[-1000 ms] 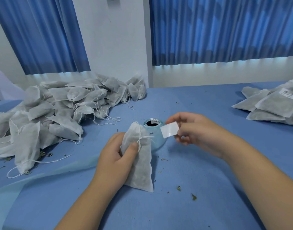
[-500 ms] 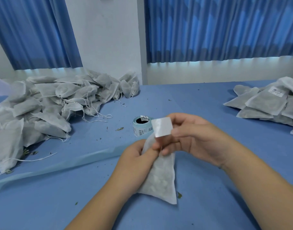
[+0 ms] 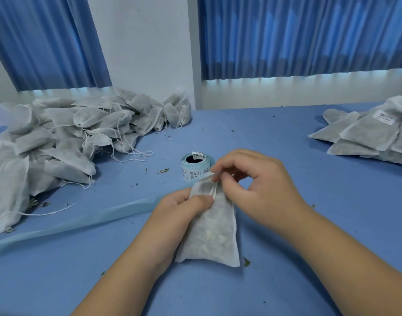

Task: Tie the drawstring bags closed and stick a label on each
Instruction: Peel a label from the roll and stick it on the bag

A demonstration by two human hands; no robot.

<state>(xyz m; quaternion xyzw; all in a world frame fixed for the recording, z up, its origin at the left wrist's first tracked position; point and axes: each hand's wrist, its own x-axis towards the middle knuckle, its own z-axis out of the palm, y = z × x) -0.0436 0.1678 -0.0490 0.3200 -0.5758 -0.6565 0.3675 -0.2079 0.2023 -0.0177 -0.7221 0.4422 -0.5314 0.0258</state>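
Gripping the bag (image 3: 211, 238) by its neck at frame centre, left hand (image 3: 179, 208) curled round it, thumb on the front. Right hand (image 3: 259, 181), fingers curled, pinched label (image 3: 205, 176) at the bag's top edge. Bag's bottom rested on table (image 3: 286, 137), label roll (image 3: 193, 166) just behind.

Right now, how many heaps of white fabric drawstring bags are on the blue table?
2. One big heap at far left, one smaller heap at the right edge, cut off by the frame, so more may be hidden.
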